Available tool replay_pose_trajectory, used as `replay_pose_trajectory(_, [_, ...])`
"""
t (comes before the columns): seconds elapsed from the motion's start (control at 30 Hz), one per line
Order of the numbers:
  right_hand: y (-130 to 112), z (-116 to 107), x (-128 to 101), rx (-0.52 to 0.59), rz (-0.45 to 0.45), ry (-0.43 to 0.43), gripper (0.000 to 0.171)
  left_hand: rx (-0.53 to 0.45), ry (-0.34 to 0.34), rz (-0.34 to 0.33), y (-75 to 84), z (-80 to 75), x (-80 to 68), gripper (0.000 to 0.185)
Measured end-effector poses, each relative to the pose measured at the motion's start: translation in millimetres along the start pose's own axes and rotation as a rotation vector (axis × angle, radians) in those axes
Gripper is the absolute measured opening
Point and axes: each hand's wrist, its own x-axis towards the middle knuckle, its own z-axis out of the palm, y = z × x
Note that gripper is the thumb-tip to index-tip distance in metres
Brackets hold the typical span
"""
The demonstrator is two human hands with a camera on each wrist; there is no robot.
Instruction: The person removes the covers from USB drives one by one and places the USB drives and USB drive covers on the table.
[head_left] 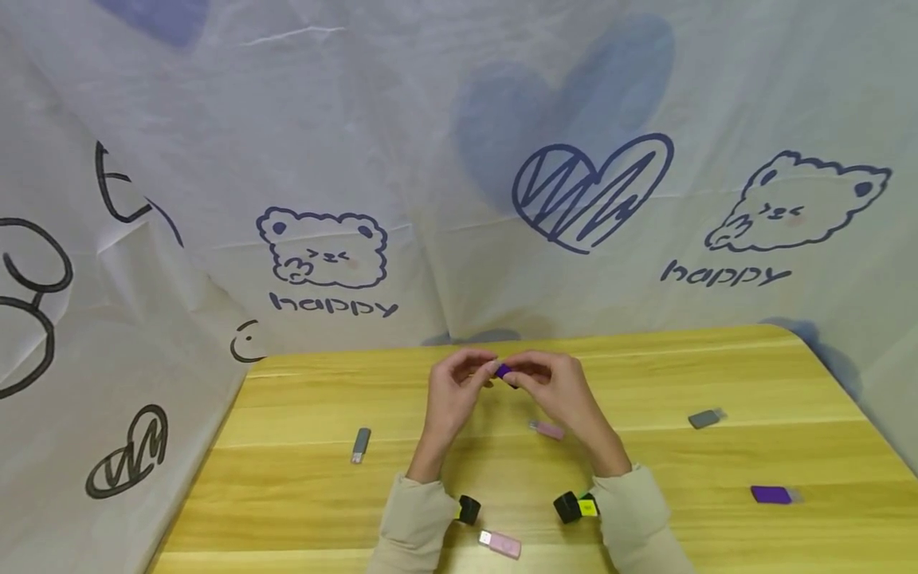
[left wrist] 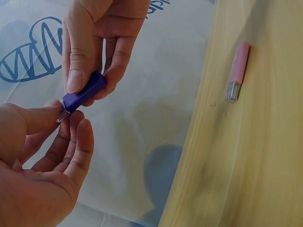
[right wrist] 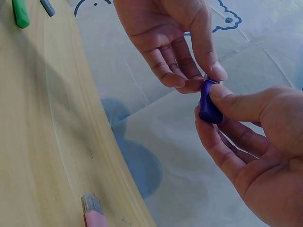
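Note:
A purple USB flash drive (head_left: pixel 505 374) is held up between both hands, above the far part of the wooden table. My right hand (head_left: pixel 551 381) pinches its purple body (right wrist: pixel 210 104) between thumb and fingers. At the other end, my left hand (head_left: pixel 457 384) pinches the clear cap (left wrist: pixel 63 113) between thumb and fingertips. The left hand's other fingers (left wrist: pixel 78 156) are loosely bent and hold nothing. Below the hands, near the right forearm, a pink flash drive (head_left: pixel 548 430) lies on the table; it also shows in the left wrist view (left wrist: pixel 238 71).
On the wooden table (head_left: pixel 301 494) lie a grey flash drive (head_left: pixel 361 446) at left, another grey one (head_left: pixel 706 418) and a purple one (head_left: pixel 771 495) at right, and a pink one (head_left: pixel 500 544) in front. A green one (right wrist: pixel 21 13) shows in the right wrist view. Printed cloth (head_left: pixel 445 159) hangs behind.

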Motion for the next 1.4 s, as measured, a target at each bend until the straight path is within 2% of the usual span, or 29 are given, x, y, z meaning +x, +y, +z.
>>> replay_pose_trajectory(0.5, [0, 9, 0, 0.015, -0.003, -0.031, 0.012, 0.035, 0.051, 0.004, -0.5, -7.2, -3.3, 0.009])
replay_pose_trajectory(0.73, [-1, 3, -3, 0.005, 0.062, -0.020, 0.011, 0.027, 0.036, 0.008, -2.2, -0.5, -0.5, 0.008])
replay_pose_trajectory(1.03, [1, -1, -1, -0.002, 0.048, -0.042, 0.013, 0.048, 0.043, -0.026, -1.0, 1.9, 2.6, 0.008])
replay_pose_trajectory(1.1, [2, -1, -1, -0.010, 0.044, -0.051, 0.013, 0.037, 0.068, -0.039, -0.2, -0.6, 3.0, 0.008])
replay_pose_trajectory(1.27, [4, -3, -3, 0.009, 0.085, -0.047, 0.013, 0.017, 0.217, -0.031, 6.4, -12.5, 3.4, 0.004])
replay_pose_trajectory(1.33, [5, -4, -4, 0.030, 0.092, -0.040, 0.013, 0.022, 0.226, -0.023, 8.1, -15.5, 3.4, 0.003])
replay_pose_trajectory(1.4, [5, -4, -3, 0.033, 0.080, -0.044, 0.013, 0.028, 0.198, -0.025, 8.0, -16.0, 3.4, 0.004])
